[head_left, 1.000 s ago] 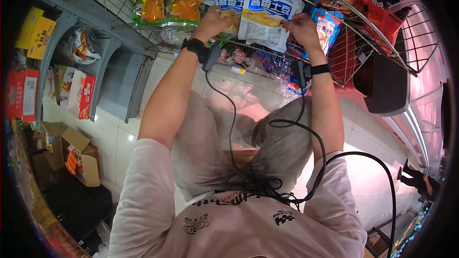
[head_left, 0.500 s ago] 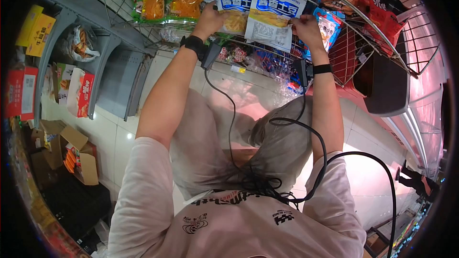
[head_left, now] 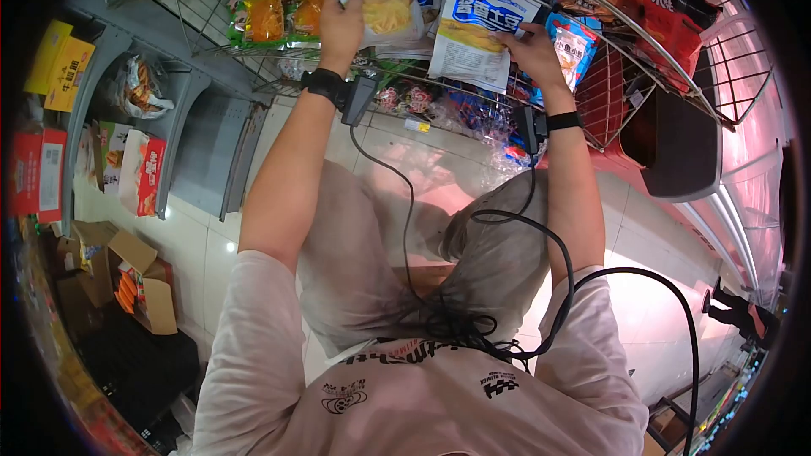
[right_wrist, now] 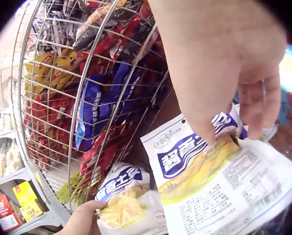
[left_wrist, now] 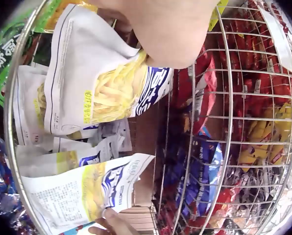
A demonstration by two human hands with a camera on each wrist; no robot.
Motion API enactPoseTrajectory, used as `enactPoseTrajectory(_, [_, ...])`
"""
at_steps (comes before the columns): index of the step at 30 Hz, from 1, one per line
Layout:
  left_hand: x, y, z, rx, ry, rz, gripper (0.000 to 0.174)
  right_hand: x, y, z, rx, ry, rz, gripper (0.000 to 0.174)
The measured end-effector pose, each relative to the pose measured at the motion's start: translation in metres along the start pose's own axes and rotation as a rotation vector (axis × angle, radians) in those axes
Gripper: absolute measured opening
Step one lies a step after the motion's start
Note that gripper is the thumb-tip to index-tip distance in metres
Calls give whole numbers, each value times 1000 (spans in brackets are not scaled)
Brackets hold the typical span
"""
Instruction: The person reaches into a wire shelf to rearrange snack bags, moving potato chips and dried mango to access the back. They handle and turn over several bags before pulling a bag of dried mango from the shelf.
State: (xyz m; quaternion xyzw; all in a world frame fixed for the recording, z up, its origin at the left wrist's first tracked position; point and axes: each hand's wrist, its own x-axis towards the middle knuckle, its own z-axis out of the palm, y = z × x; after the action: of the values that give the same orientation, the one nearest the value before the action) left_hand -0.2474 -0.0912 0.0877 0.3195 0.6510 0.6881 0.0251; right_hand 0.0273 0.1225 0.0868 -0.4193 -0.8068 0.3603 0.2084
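Note:
My left hand (head_left: 341, 32) grips the edge of a white and blue potato snack bag (head_left: 384, 13), raised at the left over other bags in the wire basket. In the left wrist view this bag (left_wrist: 87, 73) hangs tilted, its picture of yellow strips partly behind my hand. My right hand (head_left: 539, 55) pinches the right side of a second potato snack bag (head_left: 473, 38), which stands upright at the basket's front. The right wrist view shows thumb and fingers on this bag (right_wrist: 219, 186). More white bags (left_wrist: 62, 156) sit between the two.
The wire basket's rim (head_left: 650, 42) curves around the goods. Green-labelled snack bags (head_left: 263, 13) lie left, a blue snack bag (head_left: 574, 46) and red bags (head_left: 667, 25) right. Black cables (head_left: 693, 355) run from both wrists. Grey shelves (head_left: 203, 143) stand at left.
My left hand has drawn its potato snack bag out from beside the other one and moved it up and left, over the green-labelled bags. The right hand's bag has barely shifted.

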Motion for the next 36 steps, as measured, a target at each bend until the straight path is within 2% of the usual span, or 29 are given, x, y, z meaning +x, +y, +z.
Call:
enactPoseTrajectory(1, [1, 8, -3, -104, 50, 2, 25, 0, -1, 0, -10, 11, -11, 83])
enactPoseTrajectory(2, [0, 17, -7, -69, 36, -65, 23, -1, -1, 1, -19, 20, -22, 83])
enactPoseTrajectory(6, [-1, 18, -6, -105, -34, -111, 25, -2, -4, 0, -33, 35, -22, 79])
enactPoseTrajectory(8, [-8, 24, 3, -278, -118, -184, 26, -1, -5, 0, -17, 37, 10, 72])
enactPoseTrajectory(11, [-18, 31, 11, -342, -221, -221, 25, -3, -8, -1, 9, 32, 22, 65])
enactPoseTrajectory(12, [-20, 34, 15, -342, -221, -221, 25, -4, -9, -1, 8, 33, 23, 65])
enactPoseTrajectory(14, [-27, 39, 25, -421, -336, -183, 24, -11, -19, -4, 5, 35, -14, 57])
enactPoseTrajectory(19, [-48, 44, 48, -406, -483, -175, 27, -20, -41, -8, 172, 63, -30, 51])
enactPoseTrajectory(21, [-54, 40, 54, -276, -567, -148, 28, -18, -40, -7, 260, 99, -52, 52])
enactPoseTrajectory(23, [-59, 36, 60, -306, -565, -140, 28, -24, -52, -10, 428, 77, -8, 43])
enactPoseTrajectory(26, [-61, 29, 63, -150, -595, -126, 31, -25, -55, -12, 504, 57, 46, 43])
enactPoseTrajectory(29, [-67, 32, 60, -49, -652, -80, 40, -27, -56, -10, 482, 52, -40, 42])
enactPoseTrajectory(31, [-69, 35, 54, 126, -691, 4, 55, -28, -57, -13, 449, 43, -31, 43])
enactPoseTrajectory(32, [-68, 31, 54, 126, -692, 3, 55, -29, -58, -14, 415, 36, -24, 46])
enactPoseTrajectory(34, [-65, 21, 55, 100, -767, -105, 70, -26, -53, -12, 390, 75, -88, 45])
enactPoseTrajectory(35, [-62, 16, 56, 100, -768, -106, 70, -23, -50, -12, 365, 115, -153, 44])
enactPoseTrajectory(36, [-60, 12, 58, 72, -767, -56, 73, -20, -46, -13, 297, 112, -134, 45])
